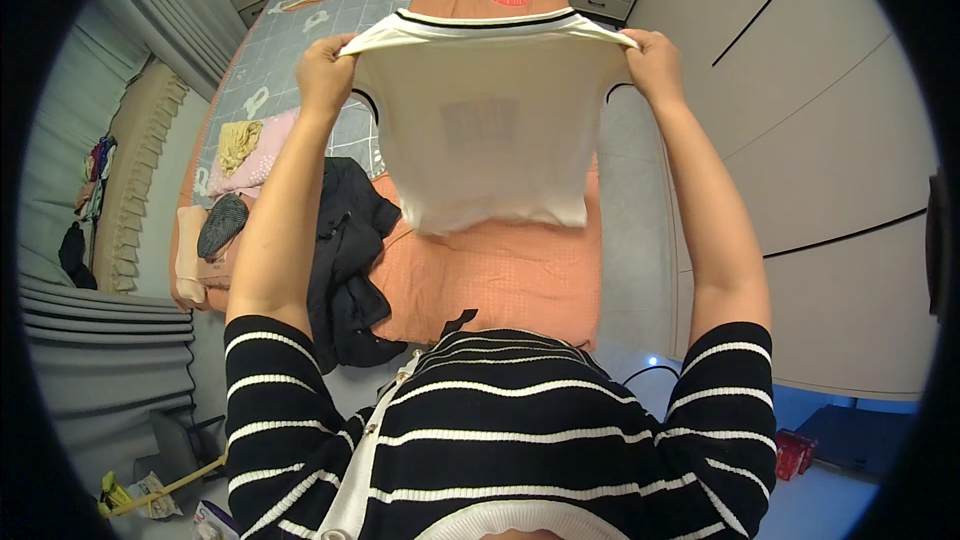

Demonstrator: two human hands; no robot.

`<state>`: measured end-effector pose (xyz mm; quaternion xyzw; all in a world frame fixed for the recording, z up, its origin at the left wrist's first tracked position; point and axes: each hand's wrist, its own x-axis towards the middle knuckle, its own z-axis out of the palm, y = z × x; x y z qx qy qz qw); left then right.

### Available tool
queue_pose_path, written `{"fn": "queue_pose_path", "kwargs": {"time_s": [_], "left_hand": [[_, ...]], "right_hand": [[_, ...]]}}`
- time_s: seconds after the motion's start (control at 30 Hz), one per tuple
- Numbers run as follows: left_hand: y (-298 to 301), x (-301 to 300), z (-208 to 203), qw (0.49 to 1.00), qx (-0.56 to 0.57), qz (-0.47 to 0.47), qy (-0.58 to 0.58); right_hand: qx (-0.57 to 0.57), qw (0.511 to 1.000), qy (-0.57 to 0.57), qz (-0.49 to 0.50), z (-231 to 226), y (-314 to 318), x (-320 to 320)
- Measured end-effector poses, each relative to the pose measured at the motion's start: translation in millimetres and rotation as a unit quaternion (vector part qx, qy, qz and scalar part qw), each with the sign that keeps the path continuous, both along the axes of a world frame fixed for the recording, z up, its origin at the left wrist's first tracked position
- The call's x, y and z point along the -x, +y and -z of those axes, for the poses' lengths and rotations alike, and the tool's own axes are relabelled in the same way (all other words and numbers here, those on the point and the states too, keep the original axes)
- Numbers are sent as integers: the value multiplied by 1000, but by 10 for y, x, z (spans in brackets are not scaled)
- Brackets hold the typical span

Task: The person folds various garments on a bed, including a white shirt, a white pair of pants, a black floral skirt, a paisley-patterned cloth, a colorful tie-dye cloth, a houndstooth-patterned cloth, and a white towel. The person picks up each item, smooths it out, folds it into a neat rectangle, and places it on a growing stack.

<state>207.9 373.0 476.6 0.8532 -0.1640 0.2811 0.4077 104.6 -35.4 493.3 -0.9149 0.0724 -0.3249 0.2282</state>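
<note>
The person holds a white T-shirt (487, 130) up in the air with both arms stretched out over the bed (510, 275). The left hand (325, 75) is shut tight on the left shoulder of the shirt, and the right hand (655, 58) is shut tight on the right shoulder, so each grip pinches the cloth near a sleeve. The shirt has thin black trim at the neck and sleeve ends, and it hangs down flat between the two hands, with its bottom edge loose above the orange blanket (500, 280). To do this step well, I think both hands should stay level, so the shirt hangs straight and does not tip to one side. The hands should pull apart just enough to keep the top edge smooth, but not so hard that the neck stretches. A small shake would likely let the wrinkles fall out. The bed below has a bare orange patch right under the shirt, which looks like a good spot to lay it down flat. A heap of black clothes (345, 260) lies just to the left of that patch, so the shirt is better kept to the right of it, or the two could get mixed up. Further left there are a pink cloth (262, 155) and a dark grey slipper-like thing (222, 223), well apart from the shirt.
</note>
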Motion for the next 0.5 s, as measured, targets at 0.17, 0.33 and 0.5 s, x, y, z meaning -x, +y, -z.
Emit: {"fn": "queue_pose_path", "kwargs": {"time_s": [0.17, 0.33, 0.5], "left_hand": [[232, 421, 64, 998, 0, 70, -11], [467, 1151, 768, 983, -111, 141, 30], [621, 1821, 1792, 960, -178, 211, 51]], "right_hand": [[-2, 998, 24, -63, 33, -17, 380], [-16, 987, 119, -109, 673, 121, 1085], [9, 975, 194, -109, 1661, 350, 1711]]}}
